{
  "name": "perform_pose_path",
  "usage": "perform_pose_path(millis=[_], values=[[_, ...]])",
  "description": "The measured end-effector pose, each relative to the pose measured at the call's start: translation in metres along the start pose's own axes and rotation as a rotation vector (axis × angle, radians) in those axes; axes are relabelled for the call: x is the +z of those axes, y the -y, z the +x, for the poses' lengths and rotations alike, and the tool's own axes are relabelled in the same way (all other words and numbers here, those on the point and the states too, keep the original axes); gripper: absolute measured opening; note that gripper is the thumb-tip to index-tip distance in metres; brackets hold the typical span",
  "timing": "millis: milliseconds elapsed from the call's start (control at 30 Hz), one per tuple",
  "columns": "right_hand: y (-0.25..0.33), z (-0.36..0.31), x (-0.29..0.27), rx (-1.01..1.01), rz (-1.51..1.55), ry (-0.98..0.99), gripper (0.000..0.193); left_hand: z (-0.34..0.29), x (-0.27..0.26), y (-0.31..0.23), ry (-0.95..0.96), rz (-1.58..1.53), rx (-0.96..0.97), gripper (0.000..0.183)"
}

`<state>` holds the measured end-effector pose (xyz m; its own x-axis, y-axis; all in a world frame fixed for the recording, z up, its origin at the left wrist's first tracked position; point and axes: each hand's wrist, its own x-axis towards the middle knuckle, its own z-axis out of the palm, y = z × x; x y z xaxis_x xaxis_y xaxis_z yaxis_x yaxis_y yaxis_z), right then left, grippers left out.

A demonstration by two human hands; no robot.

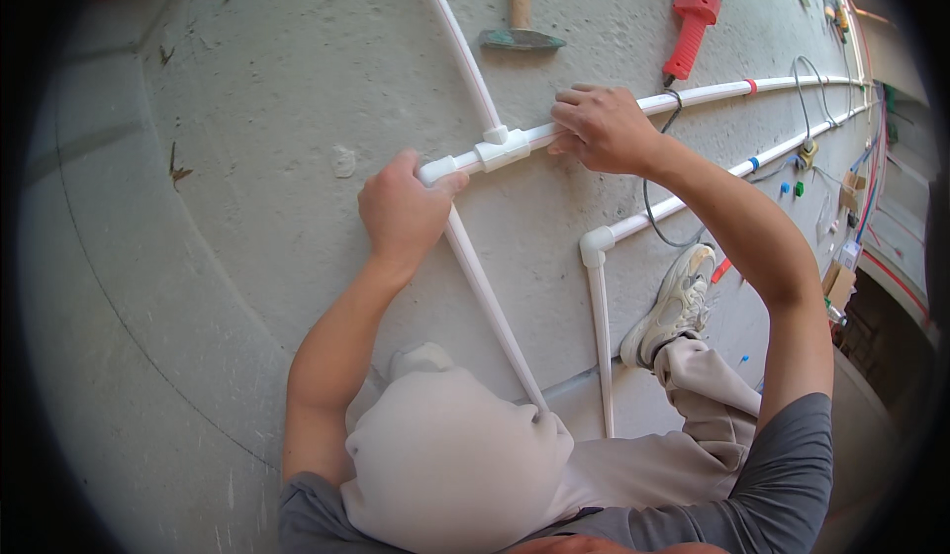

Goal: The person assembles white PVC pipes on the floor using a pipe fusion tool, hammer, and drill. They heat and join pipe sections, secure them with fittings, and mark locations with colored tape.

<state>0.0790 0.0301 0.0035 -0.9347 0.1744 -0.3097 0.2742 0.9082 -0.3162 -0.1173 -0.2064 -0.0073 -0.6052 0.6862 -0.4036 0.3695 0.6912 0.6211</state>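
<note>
My left hand [401, 208] is closed around a white elbow fitting [436, 170] at the left end of a pipe run on the concrete floor. To its right sits a white tee fitting [503, 150], from which a branch pipe [457, 45] runs away from me. My right hand [606, 131] grips the long white pipe [703, 95] just right of the tee, fingers curled over it. From the elbow another white pipe [487, 292] comes back toward my knee. Part of the elbow is hidden under my left fingers.
Beyond the tee lies a hammer [522, 38]. A red-handled power tool [693, 35] with a dark cord [648, 193] lies farther right. A second pipe with an elbow [597, 245] runs near my shoe [673, 302]. Small fittings and boxes [839, 282] lie at the right.
</note>
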Motion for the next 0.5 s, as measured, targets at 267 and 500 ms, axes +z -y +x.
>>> perform_pose_path(millis=[267,500], values=[[-0.0005,-0.0005,0.0005,-0.015,-0.006,-0.019,0.029,0.0002,-0.0009,-0.0003,0.032,0.026,-0.021,0.049],[-0.0009,0.0004,0.0005,-0.017,-0.009,-0.015,0.029,0.0012,0.0009,0.0031,0.010,-0.001,0.006,0.054]])
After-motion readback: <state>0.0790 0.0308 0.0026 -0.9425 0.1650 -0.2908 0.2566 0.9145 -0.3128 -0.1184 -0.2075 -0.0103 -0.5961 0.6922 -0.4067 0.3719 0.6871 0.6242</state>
